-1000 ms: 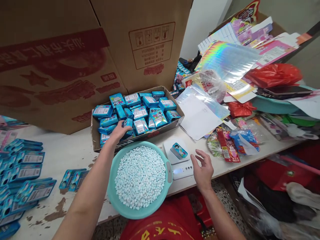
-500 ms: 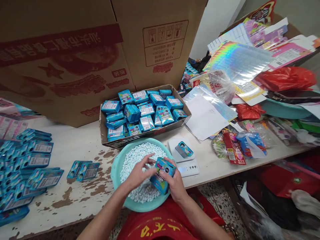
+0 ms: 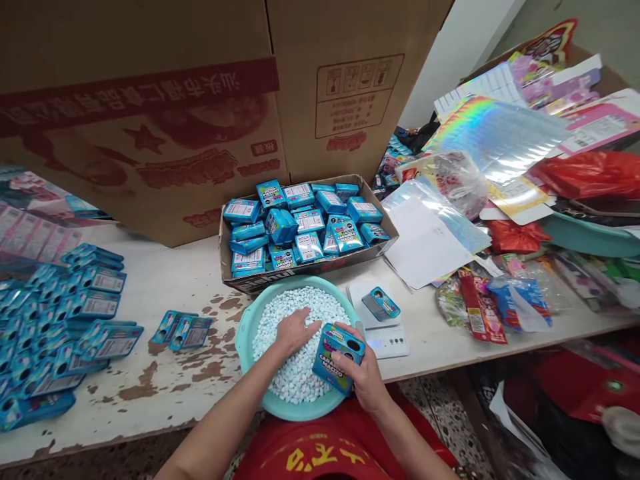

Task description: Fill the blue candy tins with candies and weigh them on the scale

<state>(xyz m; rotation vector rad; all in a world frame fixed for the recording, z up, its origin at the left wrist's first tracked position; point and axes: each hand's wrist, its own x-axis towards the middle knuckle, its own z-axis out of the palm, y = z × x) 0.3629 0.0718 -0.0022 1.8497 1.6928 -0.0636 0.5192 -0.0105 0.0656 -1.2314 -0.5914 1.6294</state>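
My right hand (image 3: 366, 377) grips a blue candy box (image 3: 336, 363) with an opening at its top, above the right side of a turquoise basin (image 3: 245, 340). The basin holds many small pale candies (image 3: 300, 381). My left hand (image 3: 296, 331) reaches down into these candies, its fingertips partly sunk among them; whether it has hold of any is hidden. Right of the basin, another blue box (image 3: 381, 303) lies on a small white scale (image 3: 390, 341). Behind the basin, a cardboard tray (image 3: 307, 268) is full of blue boxes.
Blue boxes (image 3: 100, 303) are stacked at the left, with two more (image 3: 190, 332) nearer the basin. A big carton (image 3: 175, 133) stands behind. Papers (image 3: 425, 243), wrappers (image 3: 477, 307) and a red bag (image 3: 590, 175) lie at the right.
My left hand has moved off the blue box and down into the candies. The box in my right hand is turned more toward the camera. The view has shifted slightly.
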